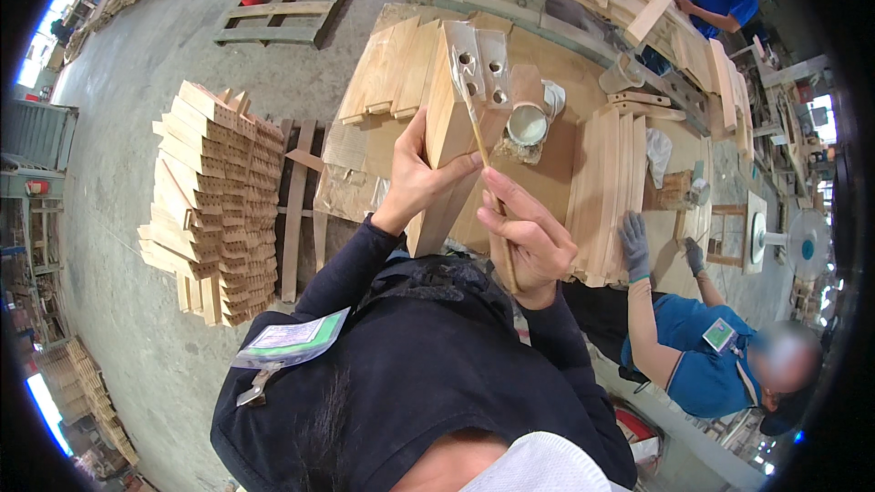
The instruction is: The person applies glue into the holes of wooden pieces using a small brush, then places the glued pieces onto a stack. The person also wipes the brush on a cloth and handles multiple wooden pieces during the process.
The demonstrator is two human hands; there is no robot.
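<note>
My left hand (pixel 421 180) grips a pair of wooden boards (pixel 447 132) that stand side by side, their drilled end faces turned up. Each end face shows round holes, and a whitish wet smear covers part of the nearer one. Between the fingers of my right hand (pixel 530 235) is a thin brush (pixel 479 135), pinched along its long handle. Its tip touches the end face beside the holes. Just right of the boards stands a tub of whitish glue (pixel 527 125), with drips on its outside.
More planks (pixel 387 68) lie at the table's far left. A tall stack of drilled boards (pixel 214 205) stands left of the table. Long boards (pixel 606 187) lie at right, where a co-worker's gloved hand (pixel 635 246) rests. A fan (pixel 804 248) stands farther right.
</note>
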